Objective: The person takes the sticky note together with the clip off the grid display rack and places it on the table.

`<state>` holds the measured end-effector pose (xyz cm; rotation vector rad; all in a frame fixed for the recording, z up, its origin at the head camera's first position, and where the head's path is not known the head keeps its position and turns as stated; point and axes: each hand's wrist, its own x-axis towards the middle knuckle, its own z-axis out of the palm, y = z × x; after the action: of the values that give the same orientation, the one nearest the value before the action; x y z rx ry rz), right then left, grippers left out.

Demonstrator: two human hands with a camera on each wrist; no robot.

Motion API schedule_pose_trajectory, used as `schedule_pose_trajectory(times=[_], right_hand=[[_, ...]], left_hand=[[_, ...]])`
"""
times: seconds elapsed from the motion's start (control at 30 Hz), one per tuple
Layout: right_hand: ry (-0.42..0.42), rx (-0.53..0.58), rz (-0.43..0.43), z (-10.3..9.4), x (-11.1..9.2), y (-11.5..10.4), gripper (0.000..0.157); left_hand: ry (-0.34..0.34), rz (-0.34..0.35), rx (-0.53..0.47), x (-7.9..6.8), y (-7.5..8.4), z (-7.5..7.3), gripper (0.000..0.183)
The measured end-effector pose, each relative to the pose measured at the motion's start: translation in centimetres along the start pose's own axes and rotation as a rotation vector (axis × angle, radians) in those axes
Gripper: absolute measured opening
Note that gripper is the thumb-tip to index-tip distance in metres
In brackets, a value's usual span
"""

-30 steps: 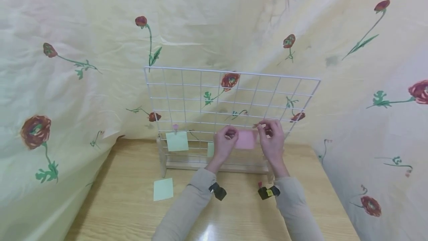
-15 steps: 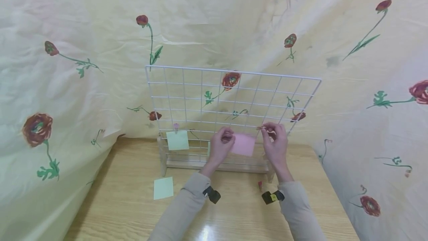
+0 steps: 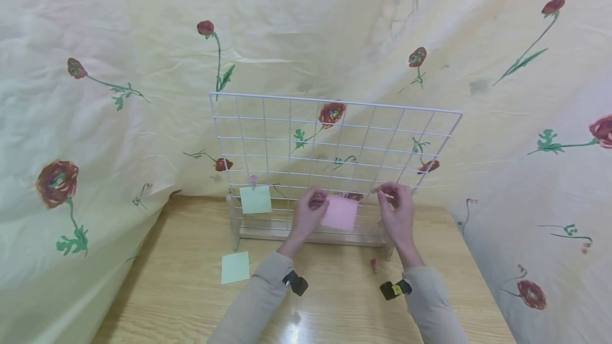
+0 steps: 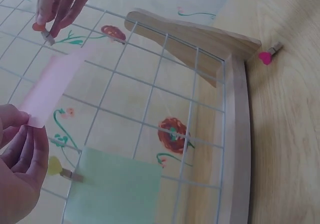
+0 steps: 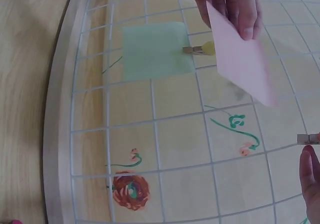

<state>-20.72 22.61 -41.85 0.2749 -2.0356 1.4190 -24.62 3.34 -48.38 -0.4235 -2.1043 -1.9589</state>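
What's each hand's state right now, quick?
Left hand: closed, pinching the pink note at its edge.
Right hand: closed, pinching a small orange-topped clip, apart from the note.

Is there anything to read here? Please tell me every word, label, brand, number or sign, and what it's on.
No text can be read in any view.
Yellow patch on the right wrist's black box: too small to tell whether it bears print.
Pink sheet: no writing visible.
Pale green sheets: no writing visible.
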Motion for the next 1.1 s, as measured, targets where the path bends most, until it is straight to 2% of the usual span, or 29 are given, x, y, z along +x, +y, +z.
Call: schedule_pose_trajectory(times=[0.27,0.43,0.6,0.73,0.83,0.97,1.1], right_hand=[[-0.030,-0.023,0.087,-0.6,-0.7,0.4,0.021],[-0.056,-0.045,0.137,-1.0,-1.2,0.8,0.019],[-0.067,-0.092,0.116,-1.3,-1.8,1.2,0.019],[-0.076,-0.110,0.076,-1.5,-2.3,1.5,0.019],[-0.077,-0.110,0.082,-1.6,-2.6,1.9,0.020],[-0.073,-0.102,0.102,-1.7,-3.1,4.4,0.020],[-0.086,-0.105,0.092,-2.0,-3.6,6.6,0.018]], left_hand=[[0.006,0.004,0.012,-0.7,-0.4,-0.9,0.018],[0.017,-0.034,0.012,-1.3,-0.8,-1.5,0.017],[0.022,-0.082,-0.005,-1.7,-1.1,-1.9,0.019],[0.023,-0.092,-0.023,-2.0,-1.2,-2.3,0.023],[0.009,-0.089,-0.016,-2.5,0.4,-2.8,0.023],[-0.008,-0.089,0.008,-3.3,2.4,-3.5,0.021],[-0.007,-0.094,0.013,-3.7,2.1,-3.9,0.021]])
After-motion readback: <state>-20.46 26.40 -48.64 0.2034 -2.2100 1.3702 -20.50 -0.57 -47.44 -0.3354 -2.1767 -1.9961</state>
